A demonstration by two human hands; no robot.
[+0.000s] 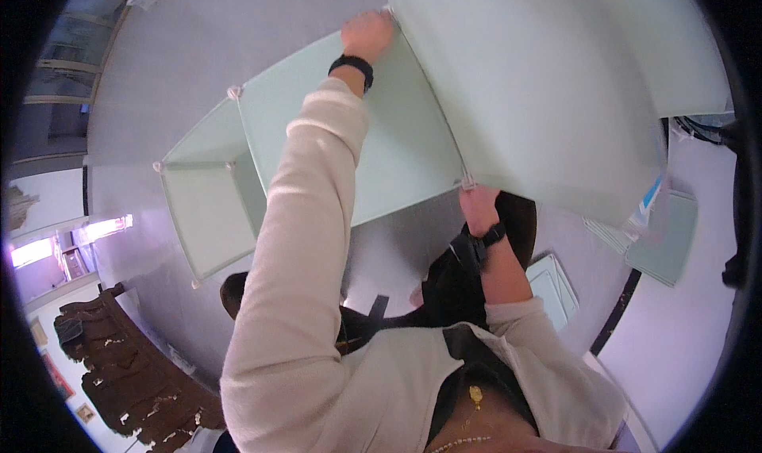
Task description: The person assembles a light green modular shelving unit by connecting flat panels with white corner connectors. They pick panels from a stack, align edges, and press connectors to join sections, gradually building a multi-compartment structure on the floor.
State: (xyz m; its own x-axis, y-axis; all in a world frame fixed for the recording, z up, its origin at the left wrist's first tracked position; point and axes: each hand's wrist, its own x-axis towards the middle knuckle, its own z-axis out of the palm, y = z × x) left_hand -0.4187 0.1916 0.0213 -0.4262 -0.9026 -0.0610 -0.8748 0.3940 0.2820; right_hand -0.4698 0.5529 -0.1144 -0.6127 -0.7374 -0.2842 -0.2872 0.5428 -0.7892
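A cube storage shelf of pale green translucent panels (405, 136) with white corner connectors stands before me. My left hand (369, 34) is closed at its far corner, by a white connector (388, 10); the fingertips are partly hidden. My right hand (479, 209) grips the near corner, its fingers around another white connector (467, 181). Between these two corners runs the seam where a large upper panel (524, 88) meets the lower cube. To the left, an open cube frame (210, 219) joins on, with a connector (233, 93) at its top corner.
Loose pale green panels (671, 239) lie on the floor at the right, and another panel (553, 286) is beside my right forearm. A dark brown, worn piece of furniture (135, 374) stands at the lower left. Glass-fronted doors (75, 48) are at the far left.
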